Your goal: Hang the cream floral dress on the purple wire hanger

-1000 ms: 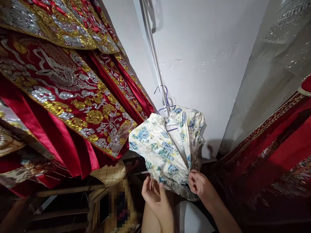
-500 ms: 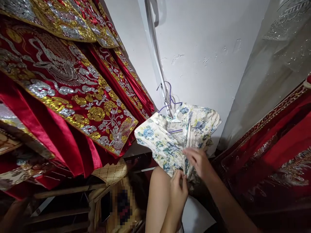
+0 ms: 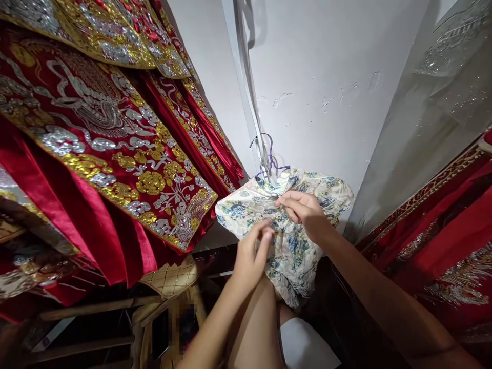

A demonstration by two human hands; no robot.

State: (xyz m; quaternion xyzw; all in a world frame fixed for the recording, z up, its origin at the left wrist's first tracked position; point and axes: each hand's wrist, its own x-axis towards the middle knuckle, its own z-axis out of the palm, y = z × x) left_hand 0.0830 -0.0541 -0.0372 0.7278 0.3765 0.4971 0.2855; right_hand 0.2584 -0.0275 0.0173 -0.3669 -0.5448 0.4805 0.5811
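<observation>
A cream garment with blue flowers hangs on a purple wire hanger from a thin metal pole against the white wall. My left hand pinches the cloth at the garment's chest, fingers closed on the fabric. My right hand is higher up, near the collar, with its fingers pinched on the fabric there. Both hands meet along the garment's front opening.
Red robes with gold and silver embroidery hang close on the left. More red embroidered cloth under clear plastic hangs on the right. A quilted gold bag and wooden bars sit low at the left. A white object lies below.
Both hands have moved up from the garment's lower hem to its chest and collar. The bunched garment now hangs spread wider across the hanger.
</observation>
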